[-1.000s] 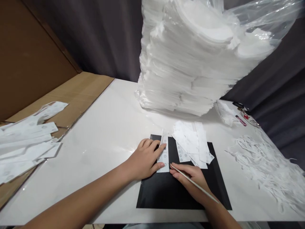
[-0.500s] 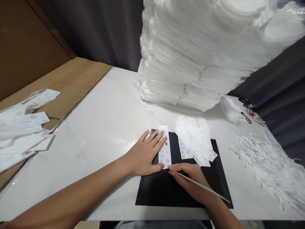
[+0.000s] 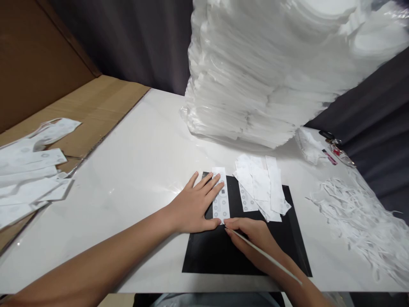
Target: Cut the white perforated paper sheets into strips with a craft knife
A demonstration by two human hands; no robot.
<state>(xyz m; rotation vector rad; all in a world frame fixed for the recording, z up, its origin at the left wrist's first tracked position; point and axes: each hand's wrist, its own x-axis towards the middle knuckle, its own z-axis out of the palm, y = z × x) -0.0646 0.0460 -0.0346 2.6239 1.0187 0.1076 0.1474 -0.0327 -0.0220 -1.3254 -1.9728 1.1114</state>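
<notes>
On a black mat (image 3: 214, 256) lies a white printed paper strip (image 3: 220, 207) with grey circles and a small dark square. My left hand (image 3: 200, 207) is spread flat over the strip's left side, fingers apart, its thumb at the lower end. My right hand (image 3: 252, 236) pinches a thin white cord (image 3: 265, 253) at the strip's lower right corner. The cord trails back over my right wrist. Its front tip is hidden by my fingers. A loose pile of similar strips (image 3: 262, 183) overlaps the mat's upper right, beyond my right hand.
Thin white cords (image 3: 361, 226) lie tangled at the right. A tall plastic-wrapped white stack (image 3: 255, 85) stands at the back. Strips with cords (image 3: 35, 170) rest on cardboard (image 3: 105, 102) at the left. Small tools (image 3: 335, 149) lie at the far right, near a dark curtain (image 3: 137, 42).
The trailing end of the cord has swung slightly lower over my right wrist. Both hands stay in nearly the same place on the strip.
</notes>
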